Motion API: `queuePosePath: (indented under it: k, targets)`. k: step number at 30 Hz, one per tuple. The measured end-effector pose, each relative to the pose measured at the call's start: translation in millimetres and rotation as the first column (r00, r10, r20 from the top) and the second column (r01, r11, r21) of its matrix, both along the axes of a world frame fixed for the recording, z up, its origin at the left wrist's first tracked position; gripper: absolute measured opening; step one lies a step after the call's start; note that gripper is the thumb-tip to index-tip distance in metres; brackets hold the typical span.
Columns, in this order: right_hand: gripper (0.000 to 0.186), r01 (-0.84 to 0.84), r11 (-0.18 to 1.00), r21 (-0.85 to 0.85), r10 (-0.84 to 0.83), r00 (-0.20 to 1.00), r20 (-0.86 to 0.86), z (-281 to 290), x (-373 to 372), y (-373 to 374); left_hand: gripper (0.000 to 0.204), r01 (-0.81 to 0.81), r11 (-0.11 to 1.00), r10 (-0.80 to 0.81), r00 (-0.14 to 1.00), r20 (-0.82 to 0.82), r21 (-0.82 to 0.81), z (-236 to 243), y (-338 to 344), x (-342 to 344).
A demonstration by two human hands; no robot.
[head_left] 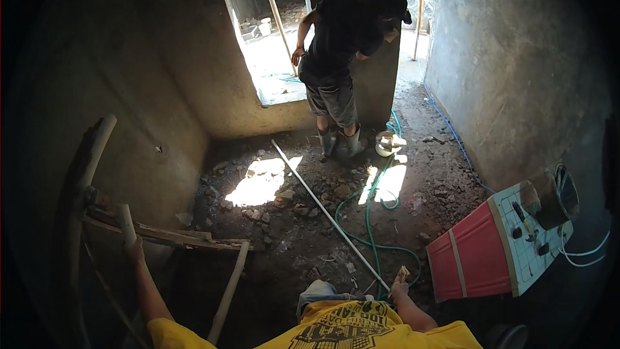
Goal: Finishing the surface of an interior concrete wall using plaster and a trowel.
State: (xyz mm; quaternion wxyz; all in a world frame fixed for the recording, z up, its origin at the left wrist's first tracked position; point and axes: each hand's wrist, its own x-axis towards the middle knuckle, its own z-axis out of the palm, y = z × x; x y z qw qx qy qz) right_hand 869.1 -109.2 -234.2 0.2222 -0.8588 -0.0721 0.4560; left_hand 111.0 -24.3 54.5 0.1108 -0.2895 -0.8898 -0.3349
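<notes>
My left hand (134, 250) is closed around a short upright wooden post (125, 221) of a rough scaffold. A plank (174, 238) of the scaffold runs beside that hand, with a slanting pole (230, 289) under its right end. My right hand (400, 285) is low in front of me, its fingers closed around a small pale brown thing that I cannot make out. Just left of it lies the near end of a long white pipe (330, 218), stretched across the dirt floor.
A person (345, 45) in dark clothes and boots stands by the far wall. Near them sits a bucket (388, 144). A green hose (369, 220) loops over rubble (300, 208). At right stands a red cabinet (475, 252) with a tiled top; a blue cable (460, 142) follows the wall.
</notes>
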Motion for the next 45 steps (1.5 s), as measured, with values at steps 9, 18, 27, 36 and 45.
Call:
queuePosePath:
  k: [9, 18, 27, 36, 45]
  targets:
    - [0.053, -0.003, 1.0, -0.029, 0.003, 1.0, -0.009, -7, 6, -2, 0.048, -0.002, 0.999, 0.002, 1.0, -0.004, -0.047, 16, 4, 26]
    - [0.047, -0.101, 0.994, 0.037, 0.097, 0.989, 0.108, -45, 12, -6, 0.055, 0.159, 0.981, -0.151, 0.986, -0.075, 0.113, -25, 6, -40]
    - [0.052, -0.041, 0.999, -0.013, 0.041, 0.999, 0.014, -27, 16, -1, 0.055, 0.139, 0.99, -0.139, 0.99, 0.007, -0.012, -24, 5, -55]
    - [0.05, -0.056, 0.998, 0.028, 0.056, 0.998, 0.005, -18, 13, -3, 0.051, 0.133, 0.991, -0.133, 0.991, 0.005, -0.03, -4, 10, -9]
    - [0.048, 0.003, 1.0, -0.001, -0.003, 0.998, 0.067, -49, 13, -3, 0.053, 0.16, 0.987, -0.158, 0.985, -0.065, 0.022, -30, 6, -66]
